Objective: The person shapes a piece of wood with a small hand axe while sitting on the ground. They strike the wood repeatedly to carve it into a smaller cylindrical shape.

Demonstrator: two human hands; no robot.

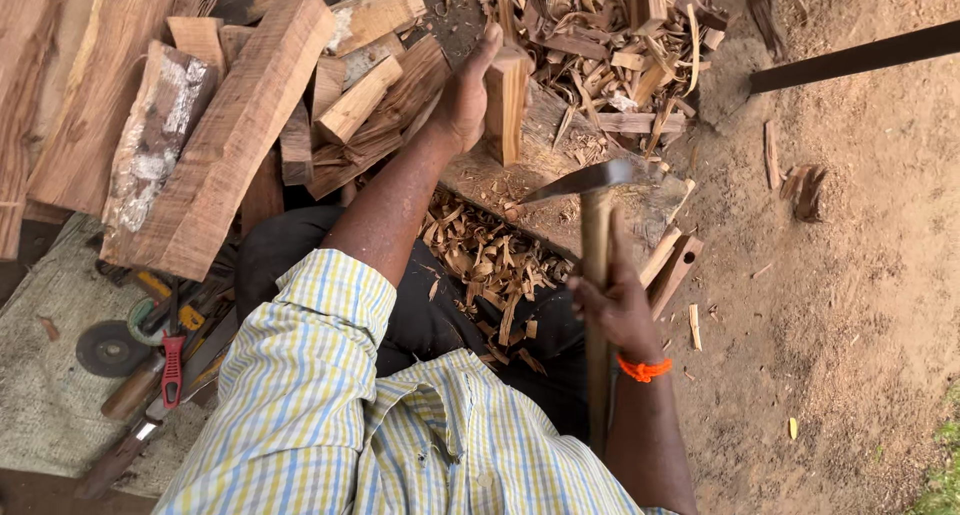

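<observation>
left hand (465, 100) grips wood block (506, 105) | right hand (618, 310) clutches adze (597, 265), handle end hidden

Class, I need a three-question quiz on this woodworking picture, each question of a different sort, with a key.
1. True or false: the left hand holds the wood block upright on the chopping log.
2. The right hand grips: A) a saw, B) an axe, C) a drill.
3. Fill in: an orange ___ circles the right wrist.

Key: 1 true; 2 B; 3 band.
</observation>
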